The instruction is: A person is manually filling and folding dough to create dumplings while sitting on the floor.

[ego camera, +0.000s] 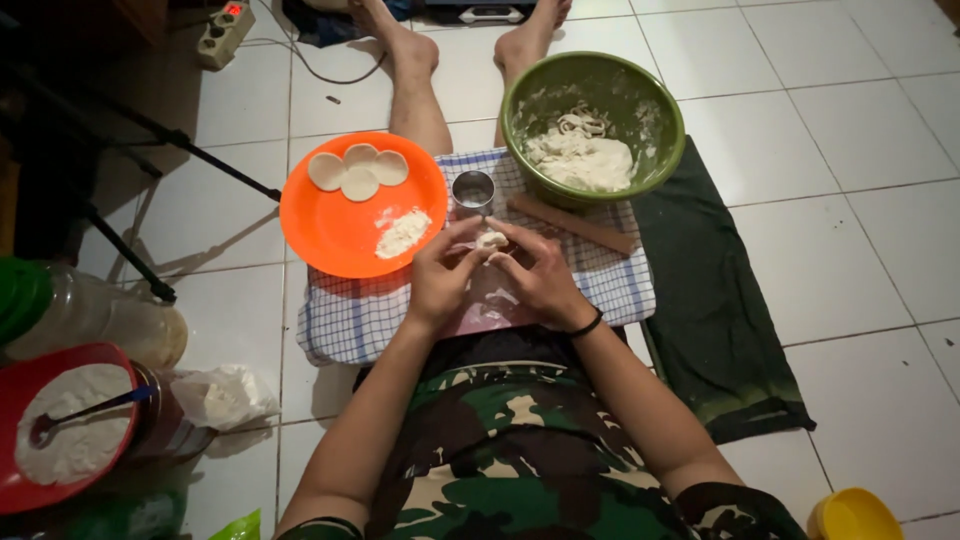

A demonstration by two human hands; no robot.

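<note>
At centre frame, both hands, left hand [441, 270] and right hand [541, 278], pinch a dough piece [491, 240], fingers grasping it; shaping seems underway, needing gentle pressing.

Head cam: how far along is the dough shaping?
Done: four flat dough rounds lie on the orange plate, beside a small pile of flour. In hand: the left hand and right hand pinch one small dough piece between their fingers over the checked cloth. Left: a large lump of dough sits in the green bowl, so most looks unshaped.
</note>
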